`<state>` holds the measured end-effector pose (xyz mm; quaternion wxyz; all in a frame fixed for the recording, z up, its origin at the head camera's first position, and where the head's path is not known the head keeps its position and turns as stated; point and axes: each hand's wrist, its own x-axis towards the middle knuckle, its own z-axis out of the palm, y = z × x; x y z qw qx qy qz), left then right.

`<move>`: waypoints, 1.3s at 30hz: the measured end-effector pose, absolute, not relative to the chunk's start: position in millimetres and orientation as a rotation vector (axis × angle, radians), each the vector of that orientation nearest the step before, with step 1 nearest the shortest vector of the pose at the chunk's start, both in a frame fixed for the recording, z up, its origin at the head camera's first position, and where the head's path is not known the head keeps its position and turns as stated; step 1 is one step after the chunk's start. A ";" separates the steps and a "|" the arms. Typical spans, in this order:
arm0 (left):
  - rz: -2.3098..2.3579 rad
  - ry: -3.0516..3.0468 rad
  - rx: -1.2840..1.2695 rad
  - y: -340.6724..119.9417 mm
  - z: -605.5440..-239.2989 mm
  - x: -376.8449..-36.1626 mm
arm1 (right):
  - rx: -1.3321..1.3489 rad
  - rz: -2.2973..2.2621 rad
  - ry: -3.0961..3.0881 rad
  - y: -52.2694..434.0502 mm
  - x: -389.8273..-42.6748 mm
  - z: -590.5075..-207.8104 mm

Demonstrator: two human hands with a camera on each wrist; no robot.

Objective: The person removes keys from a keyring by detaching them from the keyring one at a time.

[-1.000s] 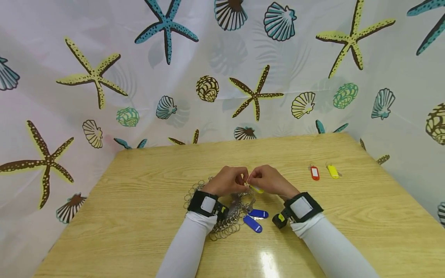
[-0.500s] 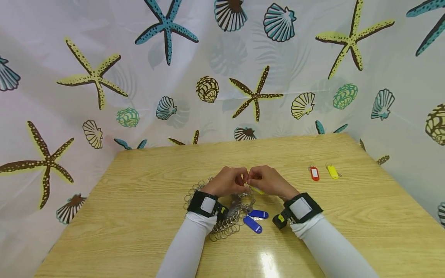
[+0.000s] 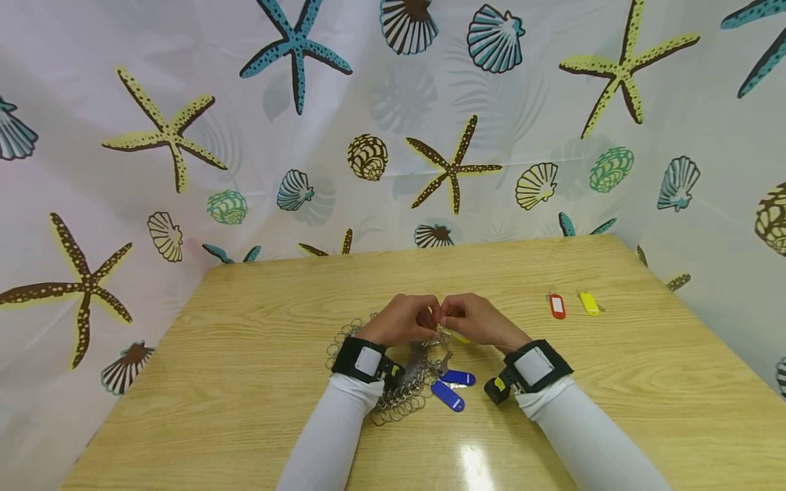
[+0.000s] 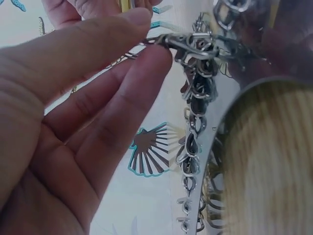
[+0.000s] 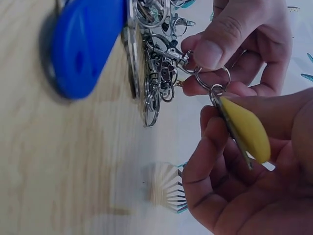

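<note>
Both your hands meet over a metal ring [image 5: 228, 77] and a yellow key tag [image 5: 249, 129]

Your left hand [image 3: 402, 322] pinches the metal ring between thumb and finger, at the near end of small metal clasps leading to a bunch of rings and clasps [image 3: 400, 406]. Your right hand [image 3: 482, 322] holds the yellow key tag, its fingers curled about it, with a key [image 5: 238, 138] lying along the tag's side. A smaller ring [image 5: 213, 93] at the tag's end meets the metal ring your left hand pinches; you cannot tell from here whether the two are linked. Your fingertips come together just above the table [image 3: 264, 382], near its middle.

The bunch spreads beneath and around your left wrist. Two blue tags lie just beside it, an upper one [image 3: 457, 378] and a lower one [image 3: 447, 396], nearer you than your hands. Well apart, toward the far right of the table, a red tag [image 3: 557, 306] with a white label lies near another yellow tag [image 3: 589, 304]. Behind the table hangs a white cloth [image 3: 393, 239] printed with starfish and shells. You wear a dark band on each wrist, over white sleeves [image 3: 334, 436].
</note>
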<state>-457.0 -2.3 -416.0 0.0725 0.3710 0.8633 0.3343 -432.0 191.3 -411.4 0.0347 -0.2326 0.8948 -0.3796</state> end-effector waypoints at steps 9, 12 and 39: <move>0.924 2.630 1.010 -5.5 -415.3 -455.7 | -0.674 -1.210 2.711 190.6 -430.3 -409.1; 0.902 2.628 0.975 -5.7 -414.2 -454.9 | -0.665 -1.214 2.704 191.3 -430.5 -409.7; 0.914 2.598 0.999 -7.6 -410.1 -452.7 | -0.650 -1.252 2.662 185.9 -427.4 -408.9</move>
